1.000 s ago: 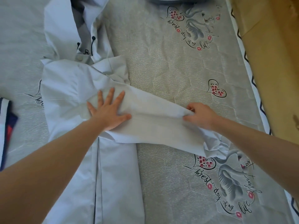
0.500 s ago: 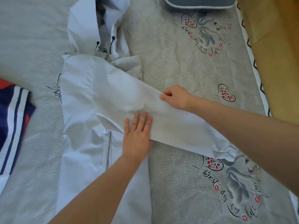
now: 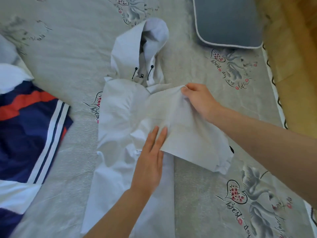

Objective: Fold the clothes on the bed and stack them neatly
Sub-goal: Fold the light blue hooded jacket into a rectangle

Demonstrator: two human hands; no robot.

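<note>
A pale blue-white hooded jacket (image 3: 118, 121) lies lengthwise on the bed, its hood (image 3: 152, 33) pointing away from me. Its right sleeve (image 3: 192, 134) is folded across the body, the cuff hanging off to the right. My right hand (image 3: 199, 98) pinches the sleeve's upper edge near the shoulder and lifts it a little. Flat on the jacket body, my left hand (image 3: 151, 160) has straight fingers whose tips press the sleeve's lower fold.
A navy, red and white striped garment (image 3: 29, 131) lies at the left edge. A blue-grey pillow (image 3: 228, 19) with white piping sits at the top right. The grey bedsheet (image 3: 197, 194) carries swan and heart prints. A yellow-brown wall (image 3: 295, 66) borders the bed on the right.
My right hand has carried the sleeve's edge up and left toward the collar. My left hand slid down from the chest to the sleeve's lower fold. The view shifted back, showing the pillow.
</note>
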